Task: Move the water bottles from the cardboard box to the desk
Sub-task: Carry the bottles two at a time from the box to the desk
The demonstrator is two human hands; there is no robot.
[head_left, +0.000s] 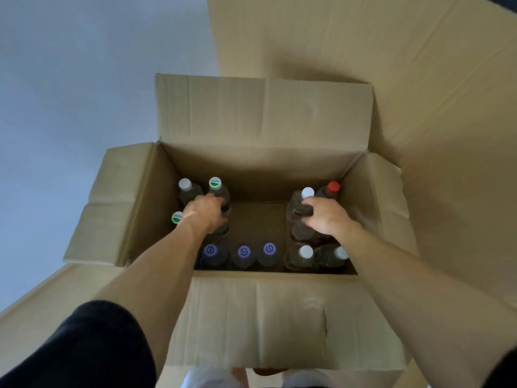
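The cardboard box (260,317) stands open with all 4 flaps folded outward, and every place below is given relative to it. Outside its left flap lies pale grey floor (70,93). Inside, along the left wall, 3 bottles stand upright: a white-capped bottle (185,184) in the far left corner, a green-and-white-capped bottle (215,182) just right of it, and another green-and-white cap (177,217) nearer, partly hidden by the forearm. The left hand (207,212) reaches into the left half with its fingers curled round a dark bottle below the far green cap; which bottle it holds is hard to tell through the blur. Along the near wall stand 3 bottles with purple-marked caps (244,252), side by side. The middle of the box floor shows bare cardboard. In the right half, the right hand (324,217) grips the neck of a white-capped bottle (307,192), fingers wrapped round it below the cap. A red-capped bottle (333,187) stands in the far right corner, just beside that one. 2 more white-capped bottles (306,251) stand in the near right corner. Beyond the far and right flaps lies a larger sheet of brown cardboard (419,79). All bottles are inside the box; the desk is out of view.
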